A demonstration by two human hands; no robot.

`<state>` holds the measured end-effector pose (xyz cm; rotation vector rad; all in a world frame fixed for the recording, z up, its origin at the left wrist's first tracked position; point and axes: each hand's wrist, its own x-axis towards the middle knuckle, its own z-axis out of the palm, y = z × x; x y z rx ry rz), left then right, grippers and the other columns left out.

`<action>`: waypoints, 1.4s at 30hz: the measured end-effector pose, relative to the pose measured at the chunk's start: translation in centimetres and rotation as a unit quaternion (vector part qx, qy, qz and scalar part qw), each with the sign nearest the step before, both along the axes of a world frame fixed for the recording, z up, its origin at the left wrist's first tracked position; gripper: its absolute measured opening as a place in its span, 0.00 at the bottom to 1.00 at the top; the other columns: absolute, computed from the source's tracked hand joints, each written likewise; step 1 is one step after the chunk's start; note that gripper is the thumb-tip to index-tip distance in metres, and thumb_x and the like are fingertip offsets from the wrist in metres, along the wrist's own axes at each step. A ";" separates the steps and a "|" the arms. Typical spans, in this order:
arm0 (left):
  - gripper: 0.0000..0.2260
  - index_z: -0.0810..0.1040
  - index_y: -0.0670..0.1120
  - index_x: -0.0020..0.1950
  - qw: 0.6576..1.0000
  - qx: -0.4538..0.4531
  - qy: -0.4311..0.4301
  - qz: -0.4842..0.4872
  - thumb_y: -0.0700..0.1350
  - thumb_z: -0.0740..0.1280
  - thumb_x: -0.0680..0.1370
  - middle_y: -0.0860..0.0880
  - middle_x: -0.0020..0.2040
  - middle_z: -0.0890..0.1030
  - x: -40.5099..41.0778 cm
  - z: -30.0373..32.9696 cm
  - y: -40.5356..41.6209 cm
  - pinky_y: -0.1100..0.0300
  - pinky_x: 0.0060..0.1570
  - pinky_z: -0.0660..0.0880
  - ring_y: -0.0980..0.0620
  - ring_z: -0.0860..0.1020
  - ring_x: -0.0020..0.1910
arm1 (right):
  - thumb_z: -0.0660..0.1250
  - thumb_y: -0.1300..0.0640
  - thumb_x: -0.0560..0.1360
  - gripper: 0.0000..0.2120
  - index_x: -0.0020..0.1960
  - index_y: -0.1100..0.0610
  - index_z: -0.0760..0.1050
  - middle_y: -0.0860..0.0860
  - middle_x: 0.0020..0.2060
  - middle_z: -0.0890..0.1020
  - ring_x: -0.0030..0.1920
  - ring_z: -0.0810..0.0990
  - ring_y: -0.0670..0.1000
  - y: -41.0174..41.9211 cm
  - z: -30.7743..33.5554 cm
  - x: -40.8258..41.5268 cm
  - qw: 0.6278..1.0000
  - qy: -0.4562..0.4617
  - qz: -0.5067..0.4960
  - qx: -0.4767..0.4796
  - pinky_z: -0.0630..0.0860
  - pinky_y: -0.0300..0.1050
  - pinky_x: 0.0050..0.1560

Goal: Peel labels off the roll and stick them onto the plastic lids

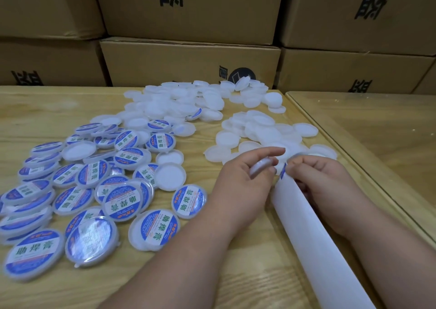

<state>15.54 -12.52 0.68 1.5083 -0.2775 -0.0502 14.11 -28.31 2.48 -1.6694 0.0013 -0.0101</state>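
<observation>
While pinching a blue label (283, 170) at the tip of the backing strip (313, 235), right hand (323, 186) just beside left hand (243, 181), fingers curled round a bare lid (260, 167). Strip running lengthwise toward the table's near right corner. Label a short move left of its lid.

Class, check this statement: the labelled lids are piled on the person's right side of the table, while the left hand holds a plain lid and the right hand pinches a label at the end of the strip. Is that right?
One slip: the head view shows the labelled lids piled on the person's left side of the table. The rest stands: the left hand holds a plain lid, and the right hand pinches a label at the end of the strip.
</observation>
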 end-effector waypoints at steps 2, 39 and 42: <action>0.13 0.84 0.65 0.55 1.000 0.006 0.000 -0.013 0.46 0.71 0.77 0.59 0.50 0.85 -0.2 0.2 0.0 0.56 0.53 0.82 0.56 0.84 0.48 | 0.68 0.56 0.69 0.07 0.34 0.55 0.80 0.52 0.26 0.75 0.25 0.70 0.50 0.1 0.0 0.0 1.000 -0.002 0.006 0.003 0.68 0.41 0.27; 0.15 0.81 0.51 0.53 0.967 -0.205 0.121 0.093 0.41 0.69 0.68 0.52 0.41 0.86 1.4 0.2 0.5 0.60 0.29 0.75 0.50 0.85 0.36 | 0.62 0.68 0.70 0.18 0.41 0.45 0.78 0.38 0.51 0.78 0.41 0.76 0.47 0.8 -0.3 -0.1 0.926 -0.315 -0.052 -0.203 0.69 0.32 0.39; 0.15 0.80 0.50 0.53 0.965 -0.210 0.132 0.087 0.41 0.67 0.68 0.50 0.42 0.87 1.4 0.3 0.5 0.60 0.26 0.73 0.47 0.85 0.38 | 0.65 0.69 0.71 0.18 0.43 0.45 0.78 0.40 0.52 0.79 0.42 0.76 0.45 0.9 -0.2 -0.1 0.917 -0.325 -0.032 -0.228 0.68 0.30 0.41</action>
